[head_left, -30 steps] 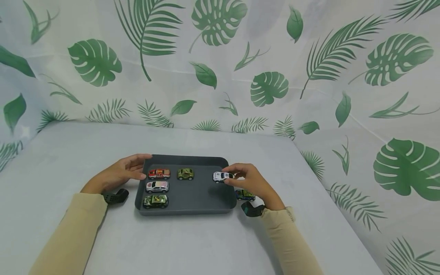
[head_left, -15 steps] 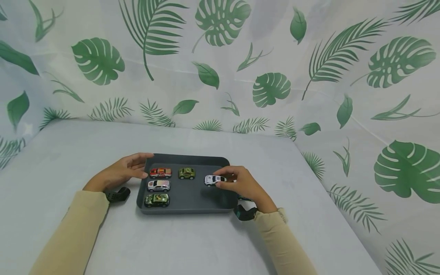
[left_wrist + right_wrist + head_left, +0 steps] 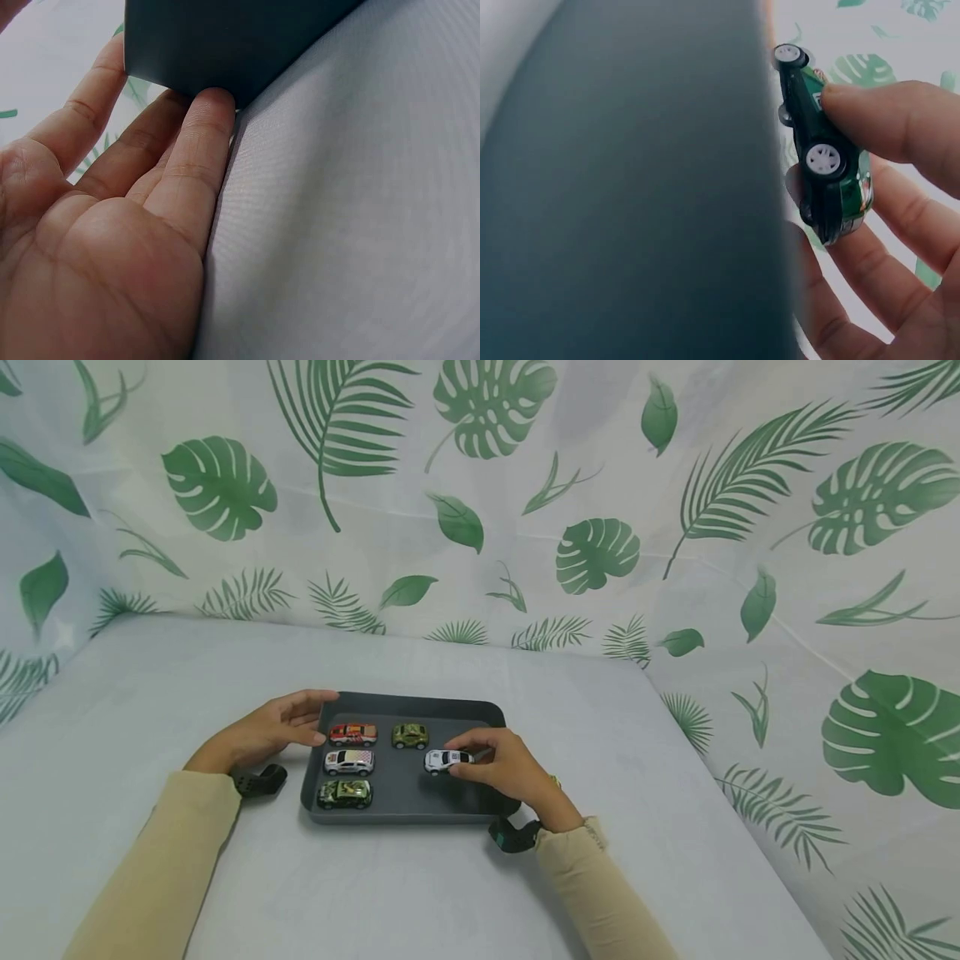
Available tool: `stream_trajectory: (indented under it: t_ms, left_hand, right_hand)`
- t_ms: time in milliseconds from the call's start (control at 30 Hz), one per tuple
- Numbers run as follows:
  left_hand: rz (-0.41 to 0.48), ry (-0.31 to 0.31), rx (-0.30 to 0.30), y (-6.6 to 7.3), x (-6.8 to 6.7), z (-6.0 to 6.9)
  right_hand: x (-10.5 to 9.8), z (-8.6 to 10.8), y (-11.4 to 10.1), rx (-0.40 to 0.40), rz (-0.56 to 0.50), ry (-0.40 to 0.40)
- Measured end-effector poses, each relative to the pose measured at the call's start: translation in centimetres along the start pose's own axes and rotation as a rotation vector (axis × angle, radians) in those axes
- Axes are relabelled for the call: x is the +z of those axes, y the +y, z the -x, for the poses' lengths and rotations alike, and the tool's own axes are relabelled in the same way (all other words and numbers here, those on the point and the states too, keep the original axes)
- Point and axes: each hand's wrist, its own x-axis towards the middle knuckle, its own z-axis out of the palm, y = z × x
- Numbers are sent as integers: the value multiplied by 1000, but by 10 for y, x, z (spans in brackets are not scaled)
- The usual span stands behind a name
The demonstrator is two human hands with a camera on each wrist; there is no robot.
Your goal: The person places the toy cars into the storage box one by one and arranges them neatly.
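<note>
In the head view, my right hand (image 3: 506, 766) pinches a white toy car (image 3: 442, 761) between thumb and fingers over the dark grey tray (image 3: 408, 819). The right wrist view shows a toy car (image 3: 825, 150) with a dark underside, white wheels and green sides between the thumb and fingers of my right hand (image 3: 900, 217); its colour differs from the head view. My left hand (image 3: 258, 731) touches the tray's left side. Its fingers look fairly straight against the tray's outer wall (image 3: 217, 45) in the left wrist view.
Inside the tray, a red car (image 3: 353, 734), a white patterned car (image 3: 349, 762) and a camouflage car (image 3: 345, 793) line the left side. A green car (image 3: 410, 736) stands near the back middle. Another car beyond the tray's right side is mostly hidden by my right hand.
My right hand has moved left over the tray with the white toy car, from near the right rim towards the middle. My left hand stays at the tray's left side.
</note>
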Motion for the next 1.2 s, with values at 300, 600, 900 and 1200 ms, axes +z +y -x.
stream_trajectory:
  t_ms: [300, 600, 900, 1200]
  left_hand:
    - [21, -8, 9, 0, 0, 0]
    - [41, -6, 3, 2, 0, 0]
    - [47, -3, 4, 2, 1, 1]
    - [21, 3, -3, 1, 1, 0]
  right_hand:
    - [16, -5, -4, -6, 6, 20]
    - [27, -11, -1, 23, 35, 46]
    - [37, -18, -2, 33, 94, 55]
    - [46, -24, -3, 62, 156, 88]
